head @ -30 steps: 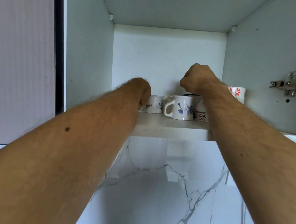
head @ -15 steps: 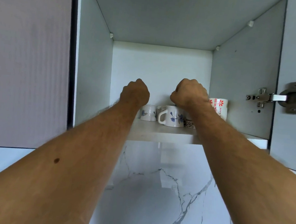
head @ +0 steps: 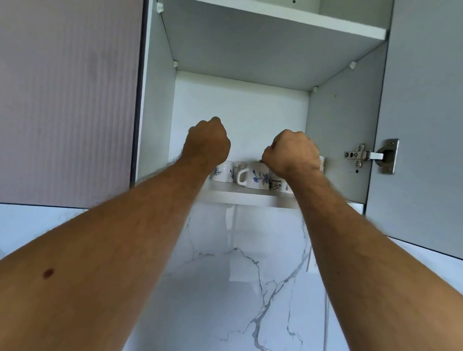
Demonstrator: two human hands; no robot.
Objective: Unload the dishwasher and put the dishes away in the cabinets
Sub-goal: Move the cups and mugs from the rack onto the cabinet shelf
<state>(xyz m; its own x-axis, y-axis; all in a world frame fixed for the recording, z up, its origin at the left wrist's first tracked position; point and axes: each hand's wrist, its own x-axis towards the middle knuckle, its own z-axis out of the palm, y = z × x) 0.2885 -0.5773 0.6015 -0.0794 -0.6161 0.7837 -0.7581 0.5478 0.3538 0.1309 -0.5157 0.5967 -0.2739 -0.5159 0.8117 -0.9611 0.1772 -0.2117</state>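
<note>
Head view: left hand [head: 208,142], right hand [head: 293,153] fisted; fingers hidden, grip contents unclear; mugs [head: 254,176] half-hidden.

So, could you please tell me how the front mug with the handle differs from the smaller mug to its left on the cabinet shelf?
The front mug looks larger and stands nearer the shelf edge; the smaller mug sits further left, beside the left hand. The front mug shows its looped handle, turned left; no handle can be made out on the smaller mug. The right hand hovers over the front mug's rim. Both are upright, white, with blue floral print.

White mugs [head: 253,175] – blue flowers – above grey-veined white marble wall [head: 242,289].
</note>
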